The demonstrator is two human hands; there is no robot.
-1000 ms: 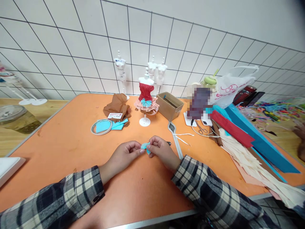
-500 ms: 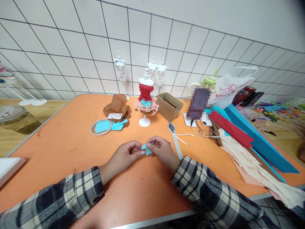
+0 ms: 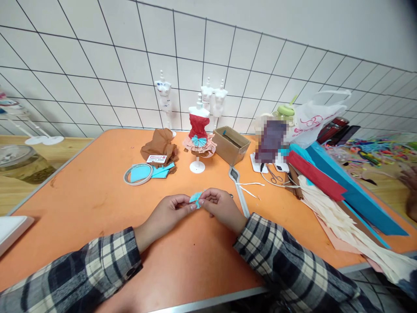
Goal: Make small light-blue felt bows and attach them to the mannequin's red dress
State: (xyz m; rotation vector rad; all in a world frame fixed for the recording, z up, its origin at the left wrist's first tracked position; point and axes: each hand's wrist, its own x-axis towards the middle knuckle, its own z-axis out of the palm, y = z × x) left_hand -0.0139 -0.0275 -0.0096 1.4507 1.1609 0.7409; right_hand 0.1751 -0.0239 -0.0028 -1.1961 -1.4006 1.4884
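A small pleated piece of light-blue crepe paper (image 3: 195,198) is pinched between my two hands, just above the orange table. My left hand (image 3: 169,213) grips its left side with thumb and fingers. At its right side, the thumb and fingertips of my right hand (image 3: 223,208) press on it. Behind my hands a small white dress form (image 3: 199,112) stands upright, wearing a red bodice (image 3: 199,126) and a ruffled pink and brown skirt (image 3: 208,145). A light-blue bow (image 3: 199,140) sits at its waist.
To the left lie a roll of tape (image 3: 126,178), blue paper pieces (image 3: 159,172) and crumpled brown paper (image 3: 158,143). A cardboard box (image 3: 237,152), a grey zipper strip (image 3: 240,195), scissors (image 3: 276,177) and coloured paper strips (image 3: 316,174) lie right. Another person's hand (image 3: 411,187) shows at the right edge.
The blue paper piece has turned and shifted slightly left, its pleats now fanning up toward my left hand. Both hands stay close together. At the right edge, more of the other person's hand shows.
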